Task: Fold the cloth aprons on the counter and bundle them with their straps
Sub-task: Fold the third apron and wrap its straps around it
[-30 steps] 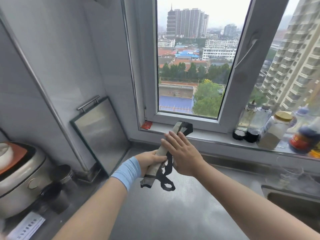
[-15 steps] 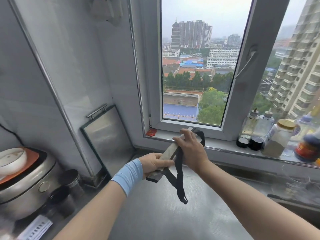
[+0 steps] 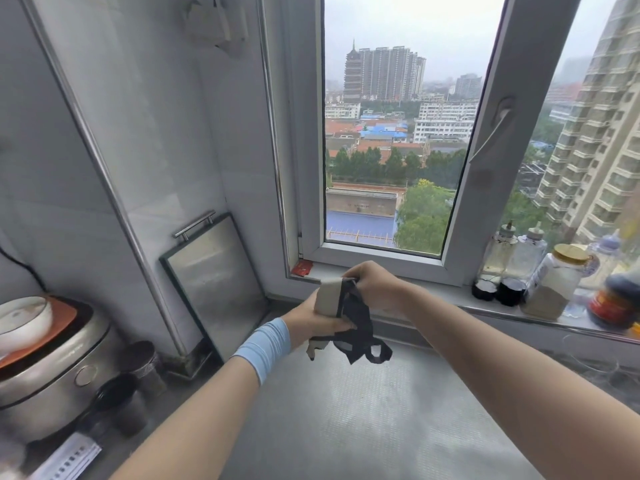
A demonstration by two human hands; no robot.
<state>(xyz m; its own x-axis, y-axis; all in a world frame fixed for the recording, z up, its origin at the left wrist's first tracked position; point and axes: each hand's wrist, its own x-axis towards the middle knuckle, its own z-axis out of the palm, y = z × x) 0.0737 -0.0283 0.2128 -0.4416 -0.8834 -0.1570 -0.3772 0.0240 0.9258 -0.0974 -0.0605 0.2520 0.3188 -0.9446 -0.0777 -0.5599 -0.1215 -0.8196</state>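
folded apron (image 3: 328, 296) clamped in left hand (image 3: 308, 323) | strap (image 3: 356, 323) pinched by right hand (image 3: 372, 285) | wraps to be kept taut

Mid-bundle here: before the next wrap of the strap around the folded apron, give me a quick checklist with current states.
1. Left hand has a firm grip on the folded apron: ok, fingers closed around its lower part.
2. Right hand holds the black strap at the apron's top end: ok.
3. Strap already runs across the apron: ok, at least one dark band crosses it.
4. Fold is tight, nothing slipping out: not ok, a pale corner pokes out below the left hand.
5. Loose strap tail free of snags: ok, its loops hang above the counter, touching nothing.
6. Enough strap left to tie off: cannot tell.
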